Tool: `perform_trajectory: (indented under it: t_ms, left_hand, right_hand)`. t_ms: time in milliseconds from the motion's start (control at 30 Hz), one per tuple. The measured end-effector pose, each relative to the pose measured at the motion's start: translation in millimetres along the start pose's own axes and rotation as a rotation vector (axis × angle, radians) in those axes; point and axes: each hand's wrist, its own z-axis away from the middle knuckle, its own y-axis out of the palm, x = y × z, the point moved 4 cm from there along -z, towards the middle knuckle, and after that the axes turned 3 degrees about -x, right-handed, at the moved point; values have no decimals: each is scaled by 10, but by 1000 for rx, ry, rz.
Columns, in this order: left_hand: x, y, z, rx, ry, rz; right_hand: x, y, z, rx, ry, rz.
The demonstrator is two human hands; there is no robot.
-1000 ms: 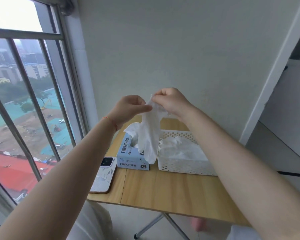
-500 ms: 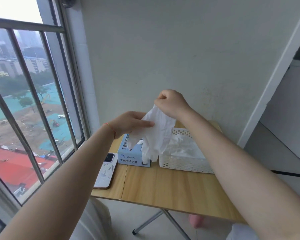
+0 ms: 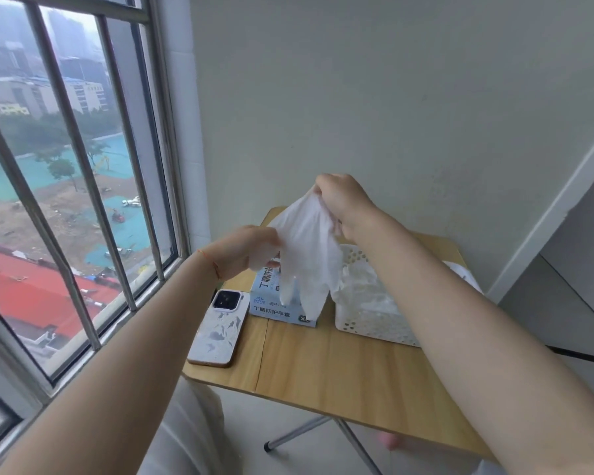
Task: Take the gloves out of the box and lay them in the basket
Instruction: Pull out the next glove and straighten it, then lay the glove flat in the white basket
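Since half a second ago, your left hand (image 3: 251, 248) drops lower; both hands pinch the thin white disposable glove (image 3: 306, 255), spreading it flat before the white perforated plastic basket (image 3: 367, 323).

Right hand (image 3: 345, 200) raised and pinching, left hand (image 3: 246, 250) lower, also gripping.

Bare arms, one thin wrist cord

Both forearms are unsleeved; a thin orange-red cord (image 3: 216, 269) circles the left wrist. Hands are ungloved, without rings. Pale trousers (image 3: 186, 437) cover the lap.
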Motion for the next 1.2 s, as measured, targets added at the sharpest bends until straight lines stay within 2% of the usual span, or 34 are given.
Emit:
perform_trajectory:
  t_ms: [67,133,233,300,433,633,700,800,867,967,1033,1133,1200]
  left_hand:
    - [10,-80,12,58,-2,128]
    - [24,-126,-11,34,-22,197]
    - [120,-66,-122,-60,-87,136]
    - [183,43,-246,-72,-93,23]
    - [145,389,-501,-107,-32,-404]
    - [-93,1069,-840,20,75,-823]
    - [-168,1330,-947,16,144,-971]
    - [-163,1648,-1125,-14,243,-1072]
    - [-106,1694,-1109,-80,281,-1076]
    - [-31,1898,-1048,-147,514,-1230]
    - [23,1988,-962,-66,603,-1219]
    - [156,2097,-858,137,588,-1297]
    - [212,2105,-816,196,565,-1335]
  right_hand:
    - [-46,32,-51,1,104,-138]
    - [-103,15,-93,-15,170,-185]
    - [-319,-109,-109,-48,245,-158]
    - [-514,-233,-79,-56,307,-112]
    - [-879,-605,5,-83,412,-78]
    - [-1312,-1301,55,-161,444,-38]
    - [-1480,-1515,47,-171,449,49]
    - [-1762,-1763,10,-186,394,209]
    - [-1861,-1787,0,-185,291,472]
    - [-2011,-1847,-1,-197,201,689]
    - [-2075,-1786,-19,-165,162,728]
    - [-2093,-1742,-19,-137,121,843]
    - [-2053,-1761,14,-137,132,989]
